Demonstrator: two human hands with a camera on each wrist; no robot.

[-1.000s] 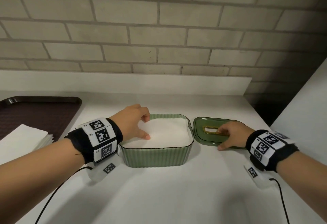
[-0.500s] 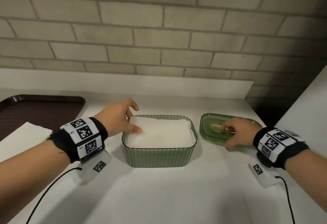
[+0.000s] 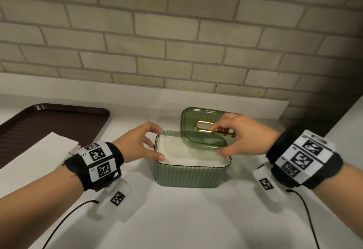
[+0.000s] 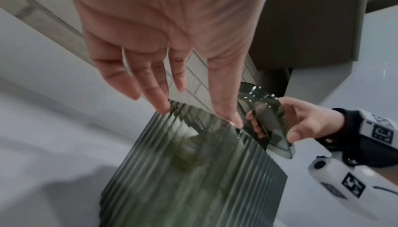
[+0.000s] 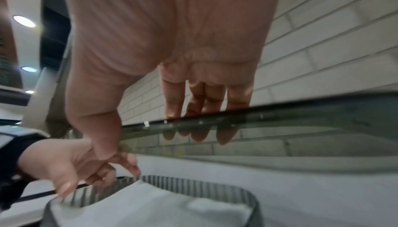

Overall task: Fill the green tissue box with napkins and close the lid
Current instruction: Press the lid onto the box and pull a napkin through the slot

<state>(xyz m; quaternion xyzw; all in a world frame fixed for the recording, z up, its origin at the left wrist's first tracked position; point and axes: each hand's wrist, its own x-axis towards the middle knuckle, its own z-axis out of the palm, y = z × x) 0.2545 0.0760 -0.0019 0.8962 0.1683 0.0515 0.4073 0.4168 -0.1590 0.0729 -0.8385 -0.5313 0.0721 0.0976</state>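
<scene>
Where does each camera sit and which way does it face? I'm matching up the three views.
Head: worn on the head, facing forward and down at the green tissue box; both forearms show, left hand at its rim, right hand gripping the lid.
Left wrist: looks along the palm towards the box.
Right wrist: looks along the palm at the lid's edge above the napkins.
All share box and lid.

The tissue box (image 3: pixel 191 174) is translucent green with vertical ribbing, and white napkins (image 3: pixel 174 155) fill it. The lid (image 3: pixel 198 132) above it is clear green with a gold-rimmed slot. Left of the box lie a dark brown tray (image 3: pixel 49 125) and white paper (image 3: pixel 37 156); behind it, pale grey-beige brick.
</scene>
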